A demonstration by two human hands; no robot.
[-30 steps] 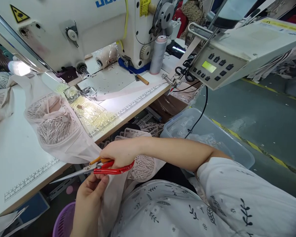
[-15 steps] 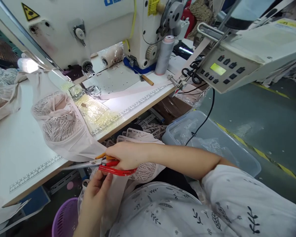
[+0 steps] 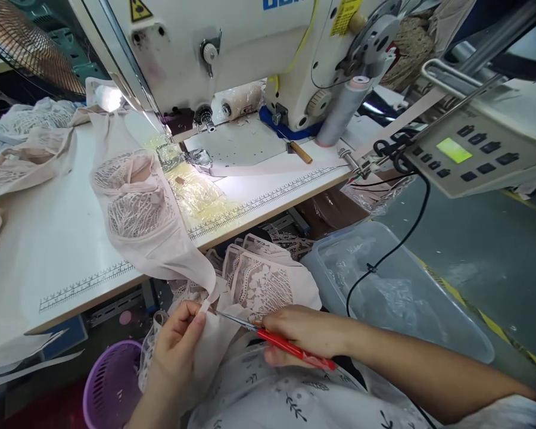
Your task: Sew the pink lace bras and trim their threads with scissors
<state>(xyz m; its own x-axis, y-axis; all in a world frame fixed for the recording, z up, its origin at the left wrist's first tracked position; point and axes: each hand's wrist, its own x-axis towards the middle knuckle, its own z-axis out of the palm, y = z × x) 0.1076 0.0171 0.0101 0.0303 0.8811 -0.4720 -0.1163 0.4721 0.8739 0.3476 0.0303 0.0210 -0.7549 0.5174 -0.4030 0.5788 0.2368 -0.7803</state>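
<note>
My left hand point(image 3: 178, 339) pinches the narrow end of a pale pink band between thumb and fingertips. That band runs up over the table edge to a pale pink lace bra point(image 3: 140, 211) lying on the sewing table. My right hand point(image 3: 301, 333) is closed around a pair of red-handled scissors point(image 3: 290, 347). Their blades point left, with the tips right by the band at my left fingertips; whether they touch it I cannot tell. More lace bra pieces point(image 3: 268, 280) hang in a bunch below the table edge, just above my right hand.
A sewing machine point(image 3: 232, 53) stands on the table point(image 3: 62, 238), with a thread cone point(image 3: 343, 113) and a wooden-handled tool point(image 3: 301, 152). A control box point(image 3: 469, 143) juts out at right. Below are a clear plastic bin point(image 3: 455, 339) and a purple basket point(image 3: 93, 387).
The scissors have swung from beyond my left hand, left of it, to its right side, with my right hand drawn back right. My left hand now holds up the band's end. The view has shifted left.
</note>
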